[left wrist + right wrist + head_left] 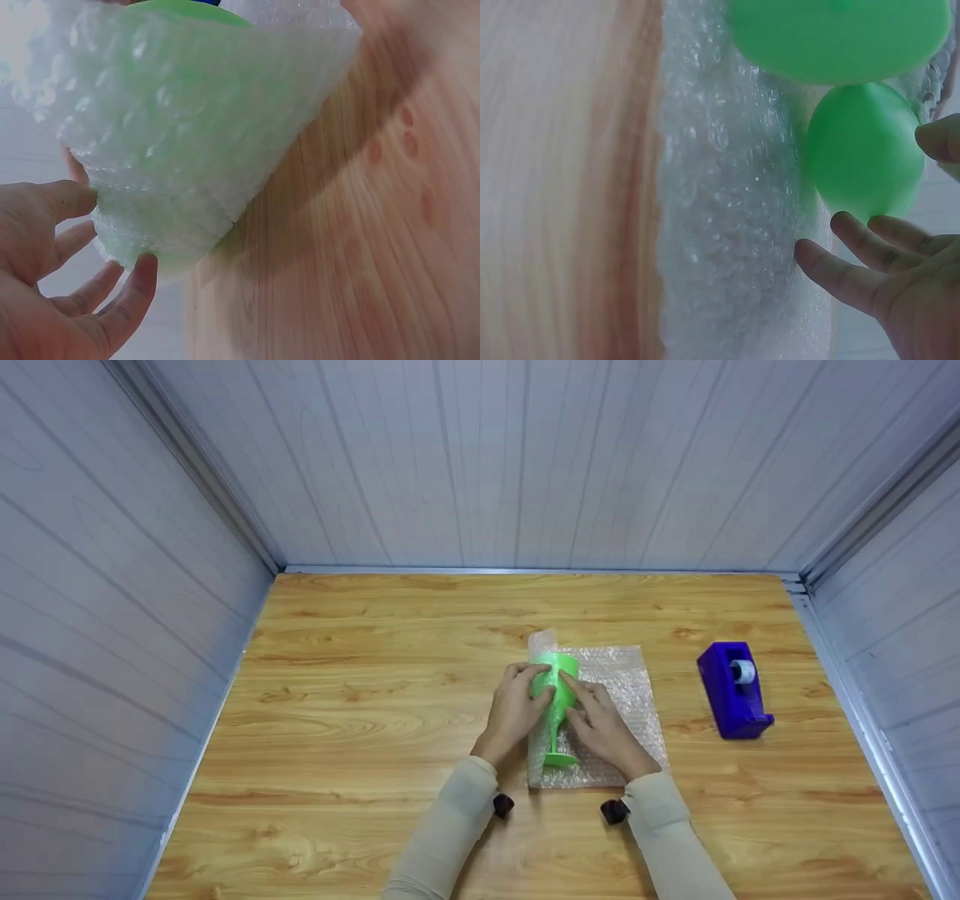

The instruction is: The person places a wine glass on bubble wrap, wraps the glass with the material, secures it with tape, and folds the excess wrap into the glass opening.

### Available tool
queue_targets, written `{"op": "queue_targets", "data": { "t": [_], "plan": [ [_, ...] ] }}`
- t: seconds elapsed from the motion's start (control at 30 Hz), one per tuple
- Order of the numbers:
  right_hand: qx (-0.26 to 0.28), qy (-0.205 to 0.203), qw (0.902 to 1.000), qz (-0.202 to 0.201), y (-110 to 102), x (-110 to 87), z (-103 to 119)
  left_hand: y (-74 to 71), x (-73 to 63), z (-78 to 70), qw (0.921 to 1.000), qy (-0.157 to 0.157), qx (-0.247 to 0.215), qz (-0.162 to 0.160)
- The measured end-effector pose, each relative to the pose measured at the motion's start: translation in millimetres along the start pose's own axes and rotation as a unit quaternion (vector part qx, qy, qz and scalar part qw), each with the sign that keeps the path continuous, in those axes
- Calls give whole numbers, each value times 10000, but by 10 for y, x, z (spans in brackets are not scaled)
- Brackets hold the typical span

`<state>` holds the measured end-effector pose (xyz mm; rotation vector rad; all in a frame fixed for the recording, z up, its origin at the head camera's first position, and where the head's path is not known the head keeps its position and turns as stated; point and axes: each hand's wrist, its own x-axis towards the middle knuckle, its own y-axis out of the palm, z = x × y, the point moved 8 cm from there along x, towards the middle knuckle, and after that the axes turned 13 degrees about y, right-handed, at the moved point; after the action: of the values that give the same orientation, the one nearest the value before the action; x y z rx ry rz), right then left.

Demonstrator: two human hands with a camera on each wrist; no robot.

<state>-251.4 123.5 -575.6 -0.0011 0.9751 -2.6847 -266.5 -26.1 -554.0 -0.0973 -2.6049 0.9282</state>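
A bright green goblet (566, 697) lies on its side on a sheet of bubble wrap (626, 690), bowl away from me and round foot toward me. The wrap's left edge is folded up over part of the bowl. My left hand (517, 705) holds that flap against the bowl, its fingers bent over it. In the left wrist view, the bowl shows green through the raised wrap (172, 127). My right hand (600, 727) rests with extended fingers along the bowl's right side. The right wrist view shows the goblet's foot (840, 37) and bowl (866, 150) beside these fingertips.
On the right of the wooden table (360, 712) stands a blue tape dispenser (731, 690) with a roll of tape (742, 672). Pale panel walls (480, 465) close in the table at the back and both sides.
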Motion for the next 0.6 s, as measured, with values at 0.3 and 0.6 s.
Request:
{"op": "queue_targets", "data": {
  "t": [0.3, 0.6],
  "plan": [
    [-373, -10, 9993, -74, -16, 5, 18, 25, 15, -29, 9998, 149, 161, 8],
    [-426, -109, 9990, -11, -12, -6, 0, 2, -25, 37, 9985, 13, -524, -168]
  ]
}}
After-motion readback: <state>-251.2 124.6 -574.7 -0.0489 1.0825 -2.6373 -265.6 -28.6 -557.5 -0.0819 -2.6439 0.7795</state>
